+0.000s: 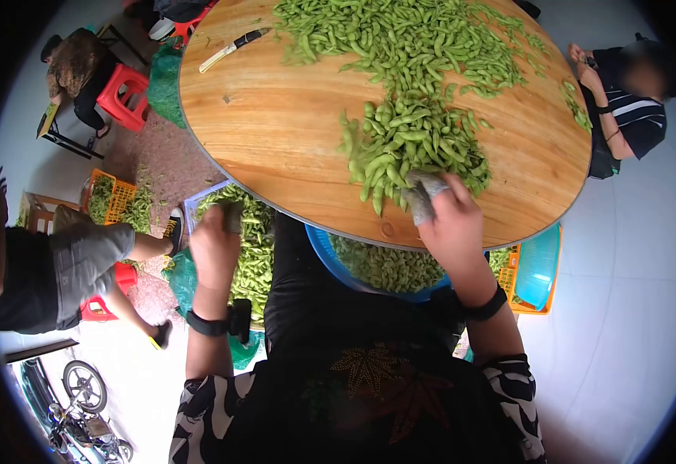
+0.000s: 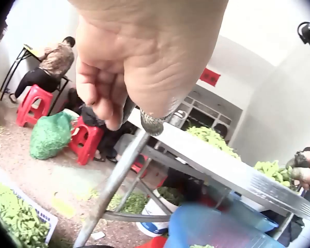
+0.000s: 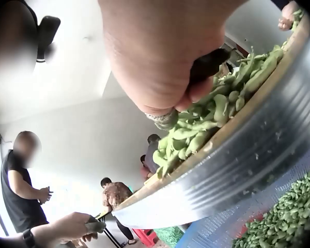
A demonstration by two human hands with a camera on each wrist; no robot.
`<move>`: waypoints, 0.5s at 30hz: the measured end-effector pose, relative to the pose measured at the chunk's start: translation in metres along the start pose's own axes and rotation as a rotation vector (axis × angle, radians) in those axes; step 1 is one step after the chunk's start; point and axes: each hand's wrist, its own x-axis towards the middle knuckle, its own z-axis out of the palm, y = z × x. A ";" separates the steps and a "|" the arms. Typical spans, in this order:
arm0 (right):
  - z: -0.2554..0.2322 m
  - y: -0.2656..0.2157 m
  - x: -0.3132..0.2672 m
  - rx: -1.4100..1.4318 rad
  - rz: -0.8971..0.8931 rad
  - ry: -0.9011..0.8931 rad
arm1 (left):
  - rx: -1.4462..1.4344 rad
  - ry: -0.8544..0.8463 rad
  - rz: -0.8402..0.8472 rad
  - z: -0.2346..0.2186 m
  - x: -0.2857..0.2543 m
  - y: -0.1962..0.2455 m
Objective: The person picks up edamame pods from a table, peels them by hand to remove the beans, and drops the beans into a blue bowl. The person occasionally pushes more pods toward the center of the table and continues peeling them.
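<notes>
My right hand (image 1: 455, 220) is at the near edge of a heap of green soybean pods (image 1: 419, 127) on the round wooden table (image 1: 276, 131). In the right wrist view its bent fingers (image 3: 200, 89) and covered thumb touch the pods; I cannot tell whether they grip one. Grey covers sit on the thumb and a finger. My left hand (image 1: 215, 246) hangs beyond the table's left edge, above a crate of pods (image 1: 254, 259). Its fingers (image 2: 104, 107) curl loosely in the left wrist view, with no pod showing in them, and its thumb also wears a grey cover.
A larger mound of pods (image 1: 400, 39) covers the far side of the table, near a small knife (image 1: 233, 51). Under the near rim is a blue basin (image 1: 321, 251) of small green beans. Seated and standing people, red stools (image 1: 123, 97) and orange crates (image 1: 123, 193) surround the table.
</notes>
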 end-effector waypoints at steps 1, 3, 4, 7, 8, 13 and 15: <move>0.000 0.001 -0.004 0.301 0.074 0.045 | -0.167 -0.056 -0.004 -0.008 0.004 0.036; -0.010 -0.012 -0.015 0.893 0.368 -0.007 | -0.601 -0.187 0.196 -0.010 0.008 0.090; -0.017 -0.018 -0.018 0.888 0.368 -0.009 | -0.724 -0.289 0.289 -0.010 0.010 0.113; -0.034 -0.028 -0.027 1.149 0.607 -0.304 | -0.937 -0.624 0.332 0.003 0.008 0.148; -0.034 -0.026 -0.032 1.142 0.610 -0.299 | -1.026 -0.607 0.429 0.020 0.002 0.147; -0.042 -0.023 -0.048 0.910 0.404 -0.277 | -1.366 -0.885 -0.004 0.019 -0.003 0.153; -0.048 -0.026 -0.049 0.876 0.358 -0.378 | -1.422 -0.890 -0.062 0.020 -0.005 0.154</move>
